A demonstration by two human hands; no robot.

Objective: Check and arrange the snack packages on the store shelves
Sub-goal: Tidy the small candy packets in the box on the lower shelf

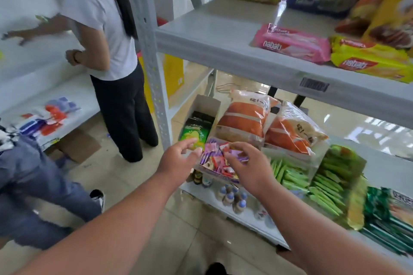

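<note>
A box of small purple, pink and red snack packets [218,164] sits at the front left of the middle shelf [384,169]. My right hand [248,166] hovers over the box and pinches a few small packets [235,153] in its fingertips. My left hand [178,157] is just left of the box with loosely spread fingers, holding nothing. Behind the box stand two orange-and-white bags [245,118]. An open carton with a green packet [196,134] stands to the left.
Green stick packs [324,187] fill the shelf to the right. The upper shelf [223,44] carries pink [292,42] and yellow wafer packs [368,60]. Small bottles [232,196] stand on the lowest shelf. Two other people [111,51] work at the left shelves.
</note>
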